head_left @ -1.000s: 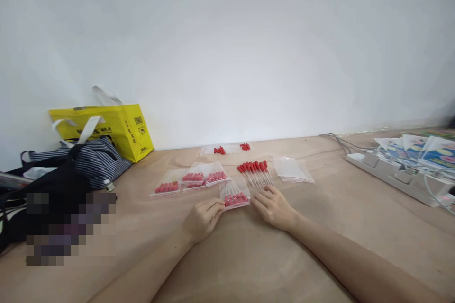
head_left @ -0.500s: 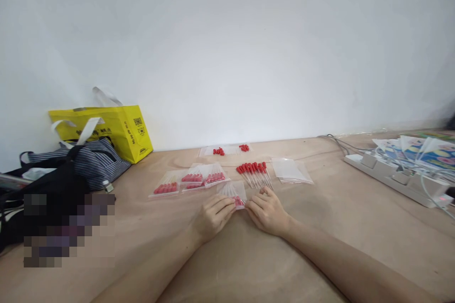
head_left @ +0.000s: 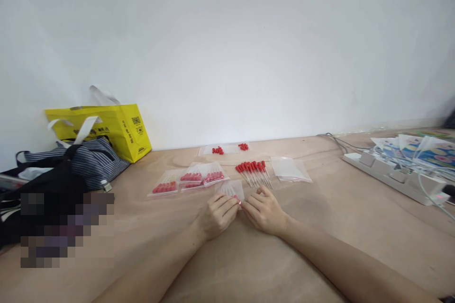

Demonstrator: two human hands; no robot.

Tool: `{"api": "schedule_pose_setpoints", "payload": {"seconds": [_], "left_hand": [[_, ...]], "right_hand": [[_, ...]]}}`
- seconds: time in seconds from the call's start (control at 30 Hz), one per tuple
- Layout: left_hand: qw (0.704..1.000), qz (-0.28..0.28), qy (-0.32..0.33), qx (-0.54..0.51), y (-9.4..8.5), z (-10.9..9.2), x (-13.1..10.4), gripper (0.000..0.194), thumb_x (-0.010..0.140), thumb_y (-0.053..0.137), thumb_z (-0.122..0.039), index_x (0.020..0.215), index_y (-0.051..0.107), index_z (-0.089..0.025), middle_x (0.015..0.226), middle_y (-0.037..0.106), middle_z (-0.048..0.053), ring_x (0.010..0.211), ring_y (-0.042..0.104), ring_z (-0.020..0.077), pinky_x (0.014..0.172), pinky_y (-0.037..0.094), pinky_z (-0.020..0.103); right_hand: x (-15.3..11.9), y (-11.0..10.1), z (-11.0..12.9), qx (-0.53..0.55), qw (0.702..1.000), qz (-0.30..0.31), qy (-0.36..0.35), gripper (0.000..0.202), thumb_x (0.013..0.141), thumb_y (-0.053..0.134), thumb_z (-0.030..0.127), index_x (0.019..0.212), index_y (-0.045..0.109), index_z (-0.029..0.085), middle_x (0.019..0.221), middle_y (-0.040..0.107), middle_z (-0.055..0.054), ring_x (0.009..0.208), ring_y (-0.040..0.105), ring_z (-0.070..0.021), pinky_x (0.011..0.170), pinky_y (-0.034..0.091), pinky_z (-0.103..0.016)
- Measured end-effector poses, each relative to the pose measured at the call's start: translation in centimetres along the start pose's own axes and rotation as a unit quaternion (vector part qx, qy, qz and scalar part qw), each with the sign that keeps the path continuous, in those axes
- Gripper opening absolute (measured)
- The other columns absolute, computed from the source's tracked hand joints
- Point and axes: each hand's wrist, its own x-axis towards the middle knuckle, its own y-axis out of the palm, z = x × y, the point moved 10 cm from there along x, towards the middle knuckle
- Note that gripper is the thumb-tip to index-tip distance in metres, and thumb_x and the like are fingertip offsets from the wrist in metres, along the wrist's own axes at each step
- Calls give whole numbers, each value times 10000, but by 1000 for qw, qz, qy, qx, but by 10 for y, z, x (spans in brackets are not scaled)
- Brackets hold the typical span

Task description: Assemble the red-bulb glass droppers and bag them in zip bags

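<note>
A small clear zip bag [head_left: 232, 189] holding red-bulbed droppers lies on the table, its near edge pinched between my two hands. My left hand [head_left: 219, 215] is closed on the left part of that edge and covers some of the red bulbs. Close beside it, my right hand [head_left: 265, 210] pinches the right end of the same edge. Just beyond my right hand lies a fanned row of loose droppers [head_left: 254, 173], red bulbs away from me. Several filled zip bags [head_left: 165, 188] rest to the left, some overlapping.
Flat unfilled bags [head_left: 290, 169] lie right of the loose droppers. Farther back are loose red bulbs [head_left: 218, 150] on clear plastic. A power strip [head_left: 391, 175] with cables stands at right. A yellow bag [head_left: 137, 132] and a striped bag [head_left: 99, 163] are at left.
My left hand has slid right along the bag's near edge, closer to my right hand, and now hides more of the bulbs. My right hand has barely moved.
</note>
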Motion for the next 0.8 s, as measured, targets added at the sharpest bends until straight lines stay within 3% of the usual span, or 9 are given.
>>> {"api": "schedule_pose_setpoints", "payload": {"seconds": [0.23, 0.53, 0.8], "left_hand": [[997, -40, -51, -37, -11, 17, -8, 126, 783, 533, -92, 892, 579, -137, 801, 678, 29, 744, 616, 129, 681, 507, 258], [995, -43, -55, -72, -11, 20, -11, 161, 784, 520, -70, 907, 588, -148, 823, 677, 36, 771, 618, 140, 680, 517, 266], [998, -40, -29, -45, -7, 12, -5, 136, 779, 528, -91, 881, 585, -161, 829, 678, 28, 745, 617, 127, 662, 506, 259]], "right_hand": [[-6, -3, -22, 29, 997, -19, 67, 165, 808, 408, 111, 732, 550, 148, 604, 536, -8, 591, 431, -115, 643, 263, -291], [-8, -3, -17, 8, 999, -38, 4, 157, 790, 451, 78, 723, 565, 163, 591, 534, 16, 611, 418, -104, 679, 267, -294], [-5, -3, -14, 16, 999, -35, 14, 168, 770, 440, 90, 661, 545, 162, 541, 498, 25, 582, 397, -98, 641, 248, -302]]}}
